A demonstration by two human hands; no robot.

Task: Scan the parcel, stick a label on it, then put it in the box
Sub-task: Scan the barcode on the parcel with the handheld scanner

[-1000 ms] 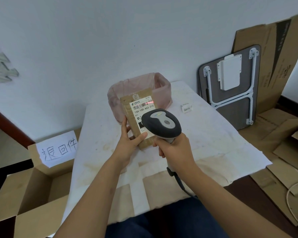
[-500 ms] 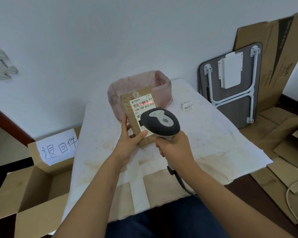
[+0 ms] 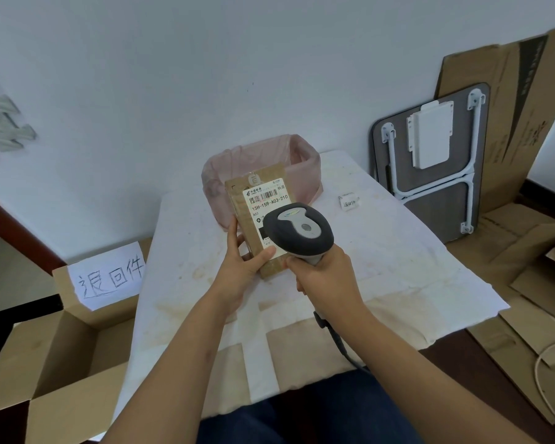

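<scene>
Left hand (image 3: 242, 270) pinches the brown parcel (image 3: 255, 219) upright above the table (image 3: 398, 257), thumb on its front. Right hand (image 3: 326, 280) is wrapped round the scanner (image 3: 298, 230), aimed at its shipping sticker (image 3: 266, 195); trigger finger's hidden, I think. Open box (image 3: 61, 357) sits lower left.

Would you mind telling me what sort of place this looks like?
Probably a small, makeshift parcel-handling or returns station. A handheld barcode scanner is aimed at a brown parcel with a shipping label, an open cardboard box with a handwritten sign sits beside the table, and flattened cardboard leans on the wall.
</scene>
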